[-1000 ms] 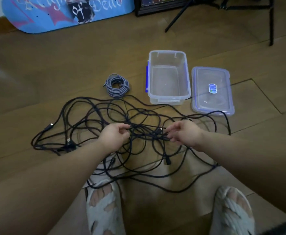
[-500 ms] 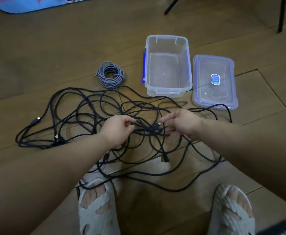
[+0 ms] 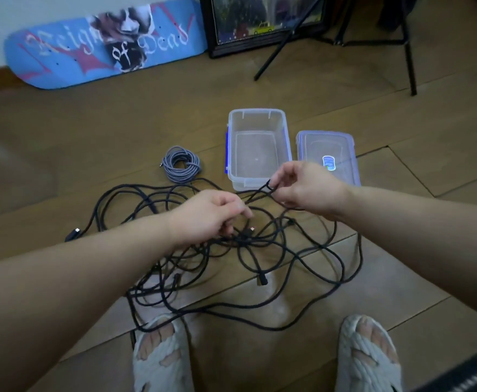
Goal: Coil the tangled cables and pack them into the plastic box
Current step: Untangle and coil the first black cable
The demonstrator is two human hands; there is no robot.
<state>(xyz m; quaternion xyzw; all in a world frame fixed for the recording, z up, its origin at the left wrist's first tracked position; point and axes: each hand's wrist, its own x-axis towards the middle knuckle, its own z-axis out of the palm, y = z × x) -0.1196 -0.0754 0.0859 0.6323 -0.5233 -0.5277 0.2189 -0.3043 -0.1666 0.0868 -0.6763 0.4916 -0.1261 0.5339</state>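
Below a blue skateboard deck (image 3: pixel 104 46) lettered "Reign of Dead", left hand (image 3: pixel 206 216) and right hand (image 3: pixel 306 188) each pinched tangled black cables (image 3: pixel 288 264).

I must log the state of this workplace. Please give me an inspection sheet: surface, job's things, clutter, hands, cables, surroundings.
Surface: wooden floor, person standing on it in slippers.
Job's things: clear box open and empty; lid flat on the floor to its right.
Clutter: nothing seen.
Hands: left hand pinches black cable low over the tangle; right hand pinches a strand lifted in front of the box.
Cables: black tangle spread loose on the floor; grey coil already wound, left of the box.
Surroundings: skateboard deck, framed picture, tripod legs at the wall.
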